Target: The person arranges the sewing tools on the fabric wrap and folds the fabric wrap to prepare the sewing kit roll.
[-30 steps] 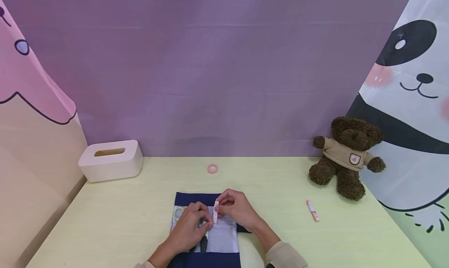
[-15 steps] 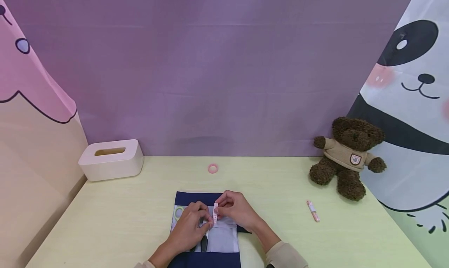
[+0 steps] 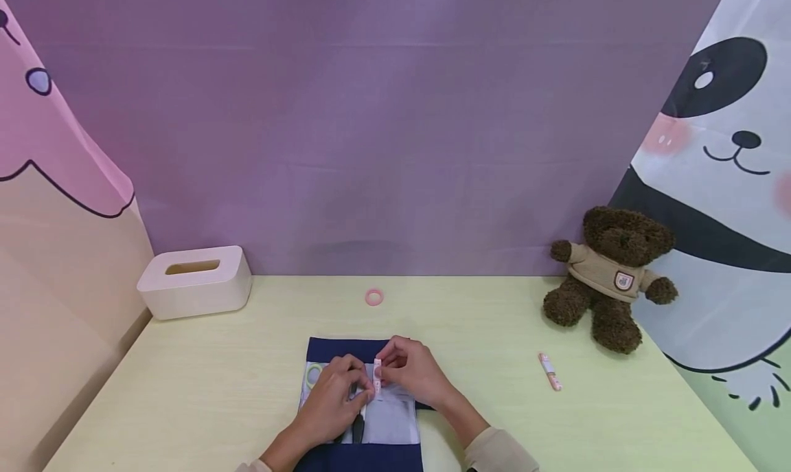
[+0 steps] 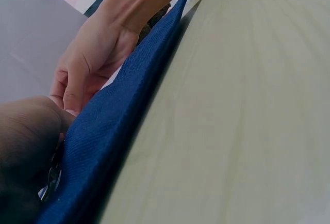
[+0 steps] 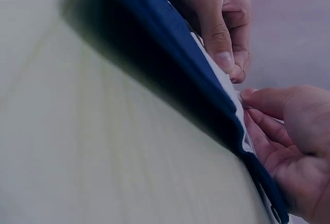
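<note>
A navy fabric pouch (image 3: 358, 458) with light grey pockets lies spread out before me. My right hand (image 3: 420, 374) pinches a slim pink-and-white strip (image 3: 377, 372) between thumb and fingers, upright at a pocket's upper edge; its exact kind is too small to make out. Beside it, my left hand (image 3: 336, 393) pinches the pocket edge with thumb and forefinger, its fingertips close to the strip's lower end. Light green scissor handles (image 3: 314, 374) show left of that hand, and a black-handled tool (image 3: 358, 429) sits in a pocket below it. In the right wrist view both hands' fingertips nearly meet over the fabric edge.
Toward the right of the table (image 3: 482, 403) lies a similar pink stick with a white band (image 3: 549, 372). A pink ring (image 3: 373, 297) is near the back edge. A white tissue box (image 3: 194, 290) stands back left, a brown teddy bear (image 3: 612, 279) back right.
My right hand has eased slightly down and left with the strip, which sits a little lower against the pocket. The left hand has kept its place.
</note>
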### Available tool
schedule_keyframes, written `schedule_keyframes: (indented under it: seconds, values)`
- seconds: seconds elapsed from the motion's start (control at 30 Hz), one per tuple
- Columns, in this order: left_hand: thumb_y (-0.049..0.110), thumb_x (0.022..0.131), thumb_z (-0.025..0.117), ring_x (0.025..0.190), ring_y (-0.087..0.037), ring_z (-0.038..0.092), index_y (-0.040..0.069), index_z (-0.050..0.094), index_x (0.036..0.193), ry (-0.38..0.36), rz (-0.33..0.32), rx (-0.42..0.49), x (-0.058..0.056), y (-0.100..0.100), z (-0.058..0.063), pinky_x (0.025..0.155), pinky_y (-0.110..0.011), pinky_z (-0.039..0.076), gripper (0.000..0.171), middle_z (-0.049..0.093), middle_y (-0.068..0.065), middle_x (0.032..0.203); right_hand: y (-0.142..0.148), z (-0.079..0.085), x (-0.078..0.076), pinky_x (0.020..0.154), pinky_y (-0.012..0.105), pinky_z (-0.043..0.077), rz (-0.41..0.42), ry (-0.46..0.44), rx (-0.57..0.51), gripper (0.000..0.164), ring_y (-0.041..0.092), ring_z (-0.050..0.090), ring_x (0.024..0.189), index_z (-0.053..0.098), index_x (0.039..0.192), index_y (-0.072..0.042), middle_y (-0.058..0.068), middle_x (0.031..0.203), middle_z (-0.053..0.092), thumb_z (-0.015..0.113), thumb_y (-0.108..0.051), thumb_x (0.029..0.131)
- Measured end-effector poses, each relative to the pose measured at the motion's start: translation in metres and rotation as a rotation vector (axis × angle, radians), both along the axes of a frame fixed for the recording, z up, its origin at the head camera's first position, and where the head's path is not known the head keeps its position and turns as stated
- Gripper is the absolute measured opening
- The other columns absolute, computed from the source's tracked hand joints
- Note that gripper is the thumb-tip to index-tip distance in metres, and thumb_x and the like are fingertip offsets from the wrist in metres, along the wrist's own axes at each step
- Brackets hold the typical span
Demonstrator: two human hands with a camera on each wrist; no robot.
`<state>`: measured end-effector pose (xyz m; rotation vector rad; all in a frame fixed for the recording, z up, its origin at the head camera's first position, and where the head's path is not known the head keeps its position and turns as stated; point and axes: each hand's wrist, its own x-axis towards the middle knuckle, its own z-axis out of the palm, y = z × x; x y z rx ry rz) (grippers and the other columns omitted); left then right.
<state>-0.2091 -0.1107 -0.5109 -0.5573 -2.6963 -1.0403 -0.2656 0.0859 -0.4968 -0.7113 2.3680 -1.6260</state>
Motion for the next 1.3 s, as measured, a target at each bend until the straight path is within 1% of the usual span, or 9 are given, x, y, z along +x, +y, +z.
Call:
schedule_keyframes:
  seconds: [0.2,0.33,0.43,0.73,0.83,0.97,1.03,1.13,1.3]
  values:
    - [0.016,0.091,0.078,0.099,-0.009,0.049,0.020,0.073,0.079,-0.013,0.008,-0.014,0.002,-0.001,0.000,0.082,-0.029,0.042,0.014,0.062,0.009,0.103,-0.001,0.000,0.000,0.067,0.018,0.056,0.053,-0.008,0.004,0.015,0.012,0.069,0.075,0.069,0.104,-0.001,0.017,0.095,0.074,0.075,-0.002,0.090]
    - [0.017,0.091,0.078,0.099,-0.009,0.049,0.020,0.073,0.078,0.002,0.010,-0.013,0.003,-0.002,0.001,0.082,-0.029,0.042,0.014,0.062,0.010,0.103,-0.001,0.001,0.000,0.069,0.019,0.057,0.104,-0.023,0.009,0.015,0.010,0.069,0.076,0.069,0.105,-0.002,0.016,0.096,0.074,0.074,-0.004,0.092]
    - [0.018,0.092,0.078,0.100,-0.009,0.049,0.021,0.073,0.079,-0.006,0.012,-0.005,0.002,-0.002,0.001,0.083,-0.029,0.042,0.015,0.062,0.011,0.104,-0.001,0.002,0.001,0.069,0.020,0.058,0.122,-0.036,0.009,0.015,0.009,0.069,0.075,0.069,0.105,-0.003,0.015,0.096,0.075,0.075,-0.006,0.092]
    - [0.020,0.088,0.081,0.100,-0.011,0.050,0.024,0.074,0.078,-0.044,0.002,0.015,0.000,-0.004,0.000,0.080,-0.028,0.042,0.014,0.063,0.010,0.103,0.001,0.003,0.002,0.066,0.020,0.058,0.084,-0.051,0.016,0.015,0.014,0.071,0.075,0.071,0.103,-0.003,0.015,0.094,0.076,0.077,-0.008,0.090]
    - [0.020,0.087,0.082,0.103,-0.013,0.054,0.025,0.075,0.081,-0.062,-0.007,0.037,-0.002,-0.006,0.001,0.085,-0.032,0.045,0.011,0.065,0.010,0.105,0.002,0.002,0.002,0.067,0.020,0.058,0.067,-0.021,0.020,0.013,0.013,0.072,0.076,0.073,0.102,-0.004,0.015,0.094,0.077,0.077,-0.009,0.091]
    - [0.020,0.087,0.081,0.108,-0.016,0.059,0.025,0.075,0.088,-0.084,-0.035,0.057,-0.004,-0.012,0.003,0.092,-0.039,0.048,0.008,0.067,0.010,0.108,0.004,0.000,0.000,0.072,0.019,0.056,0.036,0.010,0.058,0.012,0.008,0.070,0.081,0.076,0.102,-0.009,0.009,0.095,0.078,0.078,-0.014,0.091]
    - [0.020,0.087,0.082,0.109,-0.016,0.061,0.024,0.076,0.091,-0.083,-0.058,0.057,-0.005,-0.016,0.003,0.094,-0.040,0.050,0.008,0.068,0.010,0.109,0.005,-0.001,0.000,0.074,0.019,0.056,0.022,0.020,0.087,0.012,0.007,0.069,0.082,0.077,0.103,-0.013,0.004,0.095,0.077,0.078,-0.015,0.091]
    - [0.023,0.087,0.083,0.108,-0.014,0.062,0.023,0.077,0.094,-0.071,-0.089,0.043,-0.005,-0.020,0.003,0.094,-0.038,0.052,0.009,0.068,0.012,0.110,0.006,-0.002,-0.001,0.075,0.018,0.056,0.010,0.032,0.120,0.012,0.008,0.068,0.084,0.078,0.104,-0.015,0.000,0.096,0.077,0.078,-0.016,0.092]
    - [0.027,0.088,0.083,0.108,-0.013,0.063,0.023,0.077,0.096,-0.049,-0.121,0.030,-0.007,-0.024,0.002,0.094,-0.036,0.054,0.010,0.068,0.013,0.111,0.006,-0.003,-0.002,0.075,0.018,0.057,0.006,0.049,0.143,0.011,0.009,0.069,0.083,0.080,0.103,-0.017,-0.002,0.095,0.077,0.077,-0.018,0.093]
